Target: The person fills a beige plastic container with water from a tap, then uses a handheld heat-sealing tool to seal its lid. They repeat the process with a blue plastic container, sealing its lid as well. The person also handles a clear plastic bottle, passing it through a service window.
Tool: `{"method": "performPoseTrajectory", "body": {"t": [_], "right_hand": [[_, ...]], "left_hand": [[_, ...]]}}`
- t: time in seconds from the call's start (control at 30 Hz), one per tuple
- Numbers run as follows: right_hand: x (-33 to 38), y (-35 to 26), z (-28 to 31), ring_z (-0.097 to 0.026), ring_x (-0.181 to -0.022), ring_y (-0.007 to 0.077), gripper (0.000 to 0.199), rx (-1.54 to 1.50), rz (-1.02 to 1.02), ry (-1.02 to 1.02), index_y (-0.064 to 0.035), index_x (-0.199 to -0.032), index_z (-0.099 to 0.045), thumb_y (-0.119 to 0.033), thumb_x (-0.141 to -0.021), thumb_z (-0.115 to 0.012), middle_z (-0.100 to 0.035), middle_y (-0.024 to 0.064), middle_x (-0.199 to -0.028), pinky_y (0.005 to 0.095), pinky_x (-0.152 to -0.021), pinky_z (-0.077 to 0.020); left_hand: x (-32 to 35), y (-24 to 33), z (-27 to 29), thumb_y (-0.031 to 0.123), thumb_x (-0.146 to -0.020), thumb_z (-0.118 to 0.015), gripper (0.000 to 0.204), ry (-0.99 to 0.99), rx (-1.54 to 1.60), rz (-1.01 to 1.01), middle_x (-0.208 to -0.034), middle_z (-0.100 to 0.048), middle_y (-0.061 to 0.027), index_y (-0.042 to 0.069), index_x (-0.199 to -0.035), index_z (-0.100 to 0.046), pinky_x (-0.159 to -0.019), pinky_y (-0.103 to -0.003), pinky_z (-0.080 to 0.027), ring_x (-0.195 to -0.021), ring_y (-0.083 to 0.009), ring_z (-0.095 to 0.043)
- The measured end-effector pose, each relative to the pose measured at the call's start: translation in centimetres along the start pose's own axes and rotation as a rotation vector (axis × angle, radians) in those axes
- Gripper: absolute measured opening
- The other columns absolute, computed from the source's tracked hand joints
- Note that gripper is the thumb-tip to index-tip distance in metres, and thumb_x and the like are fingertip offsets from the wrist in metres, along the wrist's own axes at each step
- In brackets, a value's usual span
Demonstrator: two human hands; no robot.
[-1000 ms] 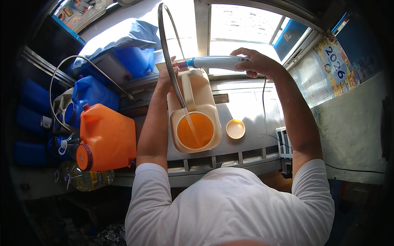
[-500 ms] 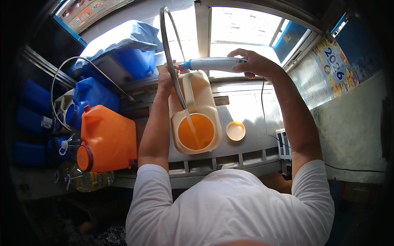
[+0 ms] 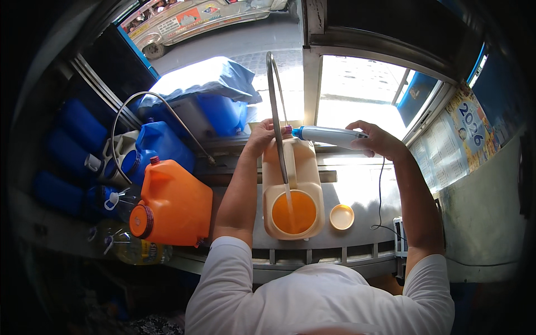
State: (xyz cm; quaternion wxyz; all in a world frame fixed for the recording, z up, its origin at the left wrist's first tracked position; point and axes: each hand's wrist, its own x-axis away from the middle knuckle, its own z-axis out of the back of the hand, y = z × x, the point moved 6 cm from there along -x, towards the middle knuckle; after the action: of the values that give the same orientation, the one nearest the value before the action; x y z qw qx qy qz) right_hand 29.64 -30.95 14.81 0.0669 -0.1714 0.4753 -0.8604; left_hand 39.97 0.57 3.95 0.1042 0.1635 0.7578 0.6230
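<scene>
The person is standing at a grey metal surface (image 3: 357, 192) and is leaning over a beige jug (image 3: 293, 192) that is standing upright in the middle of it. The jug's wide mouth is open and is showing orange inside, and a thin stream of water is falling into it from the curved metal spout (image 3: 274, 106) that is arching above. The left hand (image 3: 262, 134) is resting at the far top of the jug, just beside the spout; the fingers are bent around something there, but I cannot tell exactly whether they are gripping the jug's handle or the spout's base. The right hand (image 3: 379, 140) is closed around a white tube-shaped device with a blue tip (image 3: 326, 135), and is holding it level, with the tip pointing toward the spout. A round orange cap (image 3: 341, 216) is lying on the surface just to the right of the jug, not touching it. On the person's left side an orange jug (image 3: 176, 204) with its cap on is standing, and behind it a blue jug (image 3: 159, 145) and several blue containers (image 3: 78, 128) are standing in the shade. A thin black cable (image 3: 381, 190) is hanging down near the right forearm.
</scene>
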Motion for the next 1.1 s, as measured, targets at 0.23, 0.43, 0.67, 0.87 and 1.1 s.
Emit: {"method": "performPoseTrajectory", "body": {"t": [0.23, 0.43, 0.67, 0.87, 1.1], "right_hand": [[0.3, 2.4, -0.2, -0.050, -0.057, 0.0055, 0.053, -0.151, -0.003, 0.023, -0.0072, -0.131, -0.057, -0.026, -0.085, -0.077, -0.060, 0.0027, -0.082, 0.0202, -0.048, -0.0381], [4.1, 6.6, -0.7, -0.053, -0.060, 0.0091, 0.059, -0.608, 0.090, 0.036, -0.0005, -0.141, -0.048, -0.029, -0.093, -0.066, -0.064, 0.0099, -0.095, 0.0241, -0.052, -0.0453], [18.5, 16.9, 1.5, -0.060, -0.067, 0.0106, 0.074, -1.055, 0.135, 0.243, -0.0108, -0.154, -0.035, -0.040, -0.094, -0.067, -0.062, 0.0146, -0.119, 0.0240, -0.057, -0.0521], [34.0, 29.2, 4.9, -0.058, -0.077, 0.0100, 0.073, -1.010, -0.024, 0.654, -0.0152, -0.156, -0.034, -0.033, -0.095, -0.071, -0.059, 0.0039, -0.118, 0.0239, -0.058, -0.0514], [46.5, 43.0, 8.0, -0.062, -0.077, 0.0118, 0.049, -0.994, -0.440, 1.018, -0.0173, -0.138, -0.055, -0.033, -0.095, -0.071, -0.062, 0.0019, -0.105, 0.0247, -0.054, -0.0492]], "left_hand": [[-0.1, 0.0, -0.3, 0.028, -0.093, -0.075, 0.071, 0.014, -0.081, 0.075, -0.132, -0.060, -0.0195, -0.009, -0.144, -0.042, -0.099, -0.031, -0.052, -0.114, -0.0221, -0.064], [-0.3, 0.4, -0.3, 0.022, -0.087, -0.082, 0.064, 0.018, -0.093, 0.060, -0.108, -0.070, -0.0158, -0.008, -0.132, -0.049, -0.088, -0.033, -0.057, -0.102, -0.0217, -0.070], [-1.6, -0.6, -0.8, 0.029, -0.091, -0.077, 0.064, -0.021, -0.244, 0.086, -0.117, -0.066, -0.0148, -0.005, -0.137, -0.050, -0.090, -0.030, -0.053, -0.101, -0.0182, -0.067], [-2.3, -1.1, 1.4, 0.017, -0.087, -0.081, 0.066, -0.070, -0.075, 0.132, -0.116, -0.066, -0.0140, -0.006, -0.139, -0.047, -0.090, -0.028, -0.054, -0.102, -0.0191, -0.067], [-2.5, -2.0, 2.4, 0.027, -0.088, -0.081, 0.075, -0.051, -0.258, 0.146, -0.118, -0.067, -0.0148, -0.006, -0.143, -0.044, -0.096, -0.030, -0.052, -0.108, -0.0197, -0.066]]}}
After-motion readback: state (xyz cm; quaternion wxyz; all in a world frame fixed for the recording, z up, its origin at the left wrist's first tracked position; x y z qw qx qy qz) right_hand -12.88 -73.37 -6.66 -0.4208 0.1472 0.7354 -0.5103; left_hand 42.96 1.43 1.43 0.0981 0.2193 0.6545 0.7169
